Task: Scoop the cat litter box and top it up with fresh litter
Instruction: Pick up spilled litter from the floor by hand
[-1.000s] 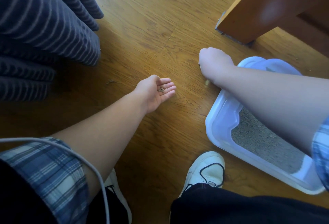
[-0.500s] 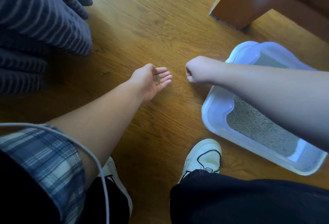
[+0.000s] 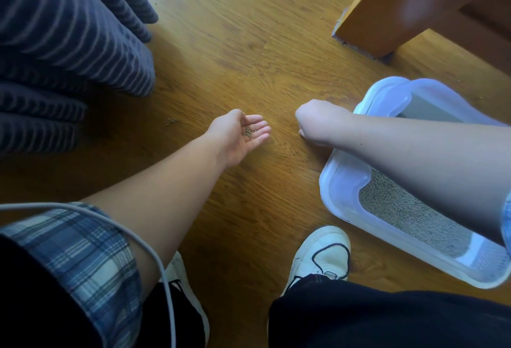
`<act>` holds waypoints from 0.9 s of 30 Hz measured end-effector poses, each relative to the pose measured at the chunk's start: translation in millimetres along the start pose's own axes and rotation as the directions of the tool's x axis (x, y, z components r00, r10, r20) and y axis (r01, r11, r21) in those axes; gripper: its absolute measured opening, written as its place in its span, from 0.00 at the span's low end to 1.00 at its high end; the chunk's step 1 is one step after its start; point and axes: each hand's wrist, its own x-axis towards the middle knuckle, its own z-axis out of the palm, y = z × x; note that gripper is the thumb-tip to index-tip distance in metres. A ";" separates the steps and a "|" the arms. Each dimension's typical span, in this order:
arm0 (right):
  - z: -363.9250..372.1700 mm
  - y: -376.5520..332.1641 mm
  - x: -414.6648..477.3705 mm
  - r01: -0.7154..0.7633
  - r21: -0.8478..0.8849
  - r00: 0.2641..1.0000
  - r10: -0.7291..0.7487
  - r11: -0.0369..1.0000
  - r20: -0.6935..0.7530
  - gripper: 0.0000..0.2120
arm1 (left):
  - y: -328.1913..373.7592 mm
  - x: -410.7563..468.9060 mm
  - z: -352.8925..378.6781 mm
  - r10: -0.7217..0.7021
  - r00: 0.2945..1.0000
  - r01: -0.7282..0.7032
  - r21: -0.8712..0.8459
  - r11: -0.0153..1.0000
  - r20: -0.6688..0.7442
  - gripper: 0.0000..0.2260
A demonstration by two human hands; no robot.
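Two bare hands reach out low over a glossy wood-grain floor [image 3: 249, 43]. The left hand [image 3: 237, 137] lies palm up, fingers loosely straight and close together in a shallow cup, with a small heap of dark, gritty litter granules [image 3: 249, 132] on the fingers. The right hand [image 3: 318, 122] is turned knuckles up, its fingers bent down toward the boards. They are mostly hidden, so I cannot tell whether they pinch anything. The two hands are near each other but apart.

Just beside the right hand, under that forearm, sits the litter box [image 3: 340, 181], a rounded rectangular tray of smooth white plastic with a broad lip. It holds a flat bed of grey, sandy litter [image 3: 401, 209].

Dark blue fabric [image 3: 69, 43] with thin pale stripes hangs in soft folds at upper left, and an angular piece of orange-brown wooden furniture [image 3: 387, 15] stands at upper right. A white lace-up sneaker [image 3: 320, 256] is planted near the tray. A blue plaid sleeve [image 3: 83, 259] and a thin grey cable [image 3: 154, 253] cross the lower left.
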 end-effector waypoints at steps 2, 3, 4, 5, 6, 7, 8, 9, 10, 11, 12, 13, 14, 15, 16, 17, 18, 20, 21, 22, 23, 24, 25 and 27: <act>0.7 -2.2 -3.1 -0.020 -0.011 1.000 0.020 1.000 -0.011 0.10 | -0.2 0.0 0.7 0.001 1.000 -0.001 0.001 1.000 -0.001 0.15; 1.3 -3.9 -4.8 -0.028 -0.021 1.000 0.028 0.999 -0.010 0.10 | -0.7 0.6 0.8 -0.001 1.000 0.001 0.001 1.000 -0.002 0.15; 1.4 -6.4 -6.8 -0.029 -0.041 1.000 0.028 0.999 -0.012 0.10 | -1.0 1.3 0.3 -0.004 1.000 0.004 0.001 1.000 -0.003 0.15; 1.8 -9.4 -8.1 -0.018 -0.065 1.000 0.017 0.998 -0.017 0.11 | -1.5 2.1 -0.1 -0.006 1.000 0.006 0.003 1.000 -0.004 0.15; 1.4 -12.7 -10.1 -0.004 -0.094 1.000 0.002 0.996 -0.018 0.11 | -1.6 2.6 -0.6 -0.006 1.000 0.006 0.006 1.000 -0.004 0.15; 1.0 -16.0 -12.0 0.007 -0.117 1.000 -0.009 0.993 -0.015 0.11 | -2.0 3.0 -0.9 -0.006 1.000 0.006 0.010 1.000 -0.007 0.15; 1.3 -18.1 -12.6 0.019 -0.133 1.000 -0.021 0.991 -0.011 0.11 | -2.4 3.0 -1.3 -0.006 1.000 0.006 0.011 1.000 -0.011 0.15; 1.5 -19.0 -12.7 0.029 -0.139 0.999 -0.031 0.990 -0.011 0.11 | -3.0 3.0 -1.7 -0.007 1.000 0.007 0.011 1.000 -0.015 0.14; 1.1 -19.7 -12.8 0.034 -0.135 0.999 -0.037 0.990 -0.019 0.10 | -3.7 3.1 -2.3 -0.009 1.000 0.009 0.010 1.000 -0.017 0.14; 0.4 -19.7 -12.1 0.035 -0.109 0.998 -0.041 0.993 -0.048 0.08 | -4.3 3.3 -2.6 -0.013 1.000 0.013 0.011 1.000 -0.015 0.14; -1.8 -20.1 -12.1 0.051 -0.055 0.994 -0.056 0.997 -0.097 0.07 | -4.8 4.1 -2.9 -0.017 1.000 0.017 0.015 1.000 -0.010 0.14; -4.6 -21.6 -12.1 0.092 0.022 0.985 -0.088 0.995 -0.149 0.07 | -5.1 4.5 -2.8 -0.019 1.000 0.019 0.021 1.000 -0.001 0.14; -9.3 -24.7 -13.9 0.157 0.098 0.969 -0.134 0.983 -0.206 0.06 | -5.2 5.1 -3.0 -0.020 1.000 0.020 0.028 0.999 0.009 0.14; -13.5 -29.0 -15.6 0.227 0.162 0.951 -0.183 0.960 -0.247 0.05 | -5.9 5.5 -3.0 -0.023 1.000 0.022 0.035 0.999 0.021 0.14; -18.4 -34.3 -18.9 0.296 0.211 0.932 -0.233 0.932 -0.277 0.04 | -6.6 5.8 -2.9 -0.025 0.999 0.023 0.045 0.999 0.031 0.13; -21.8 -40.0 -21.7 0.350 0.243 0.915 -0.276 0.905 -0.293 0.04 | -8.1 6.8 -2.6 -0.024 0.999 0.022 0.052 0.998 0.035 0.12; -23.8 -45.2 -23.6 0.390 0.258 0.902 -0.309 0.884 -0.303 0.04 | -9.3 7.4 -2.2 -0.017 0.999 0.015 0.054 0.998 0.038 0.11; -25.5 -52.5 -24.6 0.432 0.247 0.883 -0.352 0.867 -0.310 0.04 | -10.9 7.6 -1.6 0.002 0.999 -0.004 0.046 0.999 0.045 0.13; -24.9 -53.1 -22.5 0.444 0.227 0.877 -0.367 0.867 -0.311 0.05 | -10.9 7.8 -1.1 0.011 0.999 -0.013 0.033 0.999 0.053 0.14; -24.8 -51.6 -20.8 0.448 0.217 0.873 -0.373 0.867 -0.313 0.07 | -9.9 7.1 -0.5 0.015 0.998 -0.016 0.021 1.000 0.061 0.14; -25.4 -47.9 -18.3 0.450 0.230 0.870 -0.366 0.863 -0.330 0.08 | -8.5 5.3 0.2 0.009 0.997 -0.010 0.016 1.000 0.070 0.13; -27.4 -41.9 -15.6 0.447 0.254 0.866 -0.343 0.858 -0.363 0.09 | -6.8 4.3 0.5 -0.006 0.997 0.005 0.018 1.000 0.073 0.13; -29.9 -33.5 -11.1 0.434 0.278 0.862 -0.306 0.857 -0.404 0.10 | -4.8 3.8 0.7 -0.022 0.997 0.021 0.020 1.000 0.072 0.14; -37.6 -10.2 0.3 0.349 0.319 0.864 -0.170 0.881 -0.475 0.12 | -1.1 4.4 -0.8 -0.038 0.998 0.037 0.022 0.999 0.051 0.16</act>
